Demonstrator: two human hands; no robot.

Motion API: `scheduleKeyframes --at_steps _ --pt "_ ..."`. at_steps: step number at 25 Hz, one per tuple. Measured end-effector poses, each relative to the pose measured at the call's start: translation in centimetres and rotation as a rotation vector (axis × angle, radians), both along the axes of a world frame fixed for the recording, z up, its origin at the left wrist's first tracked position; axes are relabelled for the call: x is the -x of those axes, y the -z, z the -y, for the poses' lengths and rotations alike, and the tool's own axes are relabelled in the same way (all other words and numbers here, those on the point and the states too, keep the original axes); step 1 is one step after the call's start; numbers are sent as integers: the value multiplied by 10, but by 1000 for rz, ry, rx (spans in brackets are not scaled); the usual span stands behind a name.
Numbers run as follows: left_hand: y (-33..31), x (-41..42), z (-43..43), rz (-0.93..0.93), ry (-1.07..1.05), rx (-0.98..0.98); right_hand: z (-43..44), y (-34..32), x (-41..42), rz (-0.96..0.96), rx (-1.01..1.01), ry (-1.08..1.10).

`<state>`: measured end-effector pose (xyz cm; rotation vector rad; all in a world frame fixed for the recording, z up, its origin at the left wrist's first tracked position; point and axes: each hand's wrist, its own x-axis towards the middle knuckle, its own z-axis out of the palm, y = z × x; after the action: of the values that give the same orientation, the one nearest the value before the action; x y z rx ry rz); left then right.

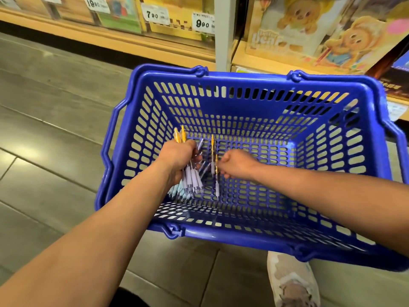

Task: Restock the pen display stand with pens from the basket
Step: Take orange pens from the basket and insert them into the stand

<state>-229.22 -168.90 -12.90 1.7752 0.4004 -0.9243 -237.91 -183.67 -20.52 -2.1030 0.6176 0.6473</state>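
A blue plastic basket (243, 78) stands on the floor in front of me. Both my hands are down inside it. My left hand (179, 158) grips a bundle of several pens (192, 180) with pale lilac grips and yellow clip ends that stick out above my fist. My right hand (236, 163) pinches one or two more pens (213, 151) of the same kind, held upright just right of the bundle. A few pens with light blue grips (177, 192) lie on the basket floor under my left hand. The pen display stand is not in view.
Wooden shop shelves (110, 41) with price tags and boxed goods run along the back, split by a grey upright post (223, 29). Grey floor tiles (44, 129) lie to the left. My shoe (292, 282) is beside the basket's near edge.
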Motion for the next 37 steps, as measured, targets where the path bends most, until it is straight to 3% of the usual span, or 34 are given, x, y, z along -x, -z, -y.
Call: scheduleKeyframes --at_steps 2,6,11,13,18,28,31,34,35,37 --pt "0 0 -6 -13 7 8 -1 17 2 -131 68 -88" --pt "3 1 -14 -8 12 5 -23 38 5 -144 175 -227" --pt "3 -3 -17 -28 -27 25 -29 41 -4 -179 142 -38" --pt "3 -3 -16 -38 -6 26 -22 31 -6 -130 73 24" --pt "6 0 -2 10 39 -47 -22 -16 -4 234 -89 -43" --pt "8 9 20 58 -24 31 -16 -32 4 264 -78 -128" --pt "6 2 16 55 -26 23 -12 -33 -2 224 -228 -126" --pt "2 -3 14 58 -57 6 -5 -27 -17 89 -536 65" --pt "0 -4 15 69 -73 12 -2 -21 -23 43 -518 124" --pt "-4 -4 15 68 -99 40 5 -5 -32 -31 -236 117"
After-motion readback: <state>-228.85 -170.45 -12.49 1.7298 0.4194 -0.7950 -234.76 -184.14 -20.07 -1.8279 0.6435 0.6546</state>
